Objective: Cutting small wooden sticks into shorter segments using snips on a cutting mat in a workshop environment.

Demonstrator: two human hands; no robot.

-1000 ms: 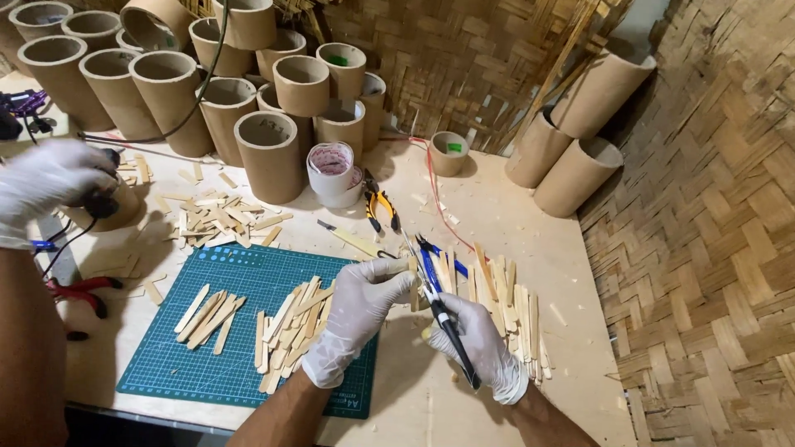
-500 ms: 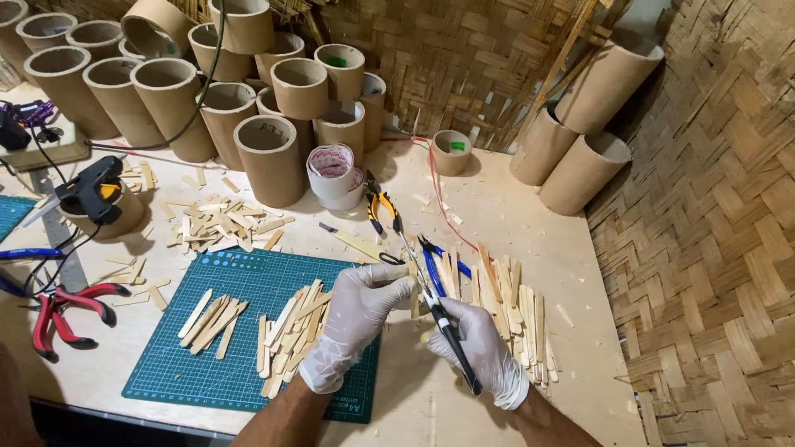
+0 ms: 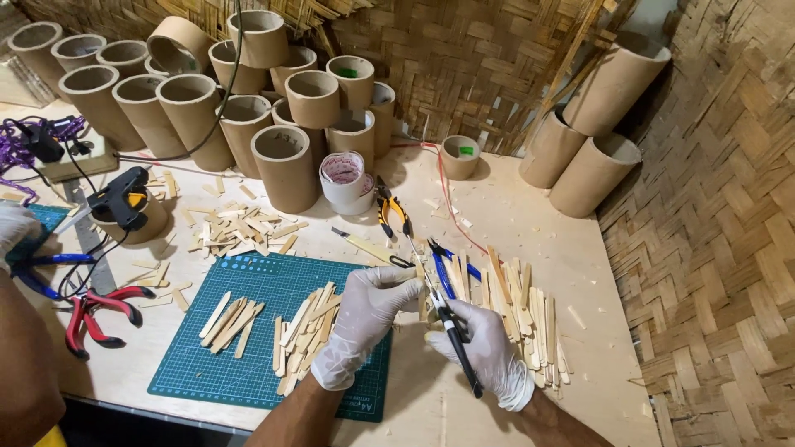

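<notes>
Woven bamboo matting lines the walls behind and to the right of a pale wooden tabletop (image 3: 530, 223). Cardboard tubes (image 3: 248, 99) stand massed along the far edge; three larger tubes (image 3: 592, 141) lean at the far right corner. Green cutting mat (image 3: 248, 331) lies at the near edge, left of centre, carrying two loose groups of flat wooden sticks (image 3: 302, 335). Left hand (image 3: 364, 319), in a white glove, fingers closed in a pinch on one wooden stick (image 3: 422, 290) held just above the mat's right edge. Right hand (image 3: 489, 352), also gloved, wrapped shut around a black-handled cutter (image 3: 455, 339), whose tip meets the pinched stick; hands touching or nearly so. Larger pile of sticks (image 3: 530, 310) lies just right of the hands, toward the near right corner. Blue-handled pliers (image 3: 447, 265) lie just beyond the hands; yellow-handled pliers (image 3: 393, 215) farther back, beside a roll of tape (image 3: 344, 178). Scattered stick offcuts (image 3: 240, 228) sit beyond the mat. Glue gun (image 3: 120, 199) rests on a short tube near the left edge, red-handled pliers (image 3: 95, 314) nearer. Another person's gloved hand (image 3: 16, 232) shows at the left edge.
</notes>
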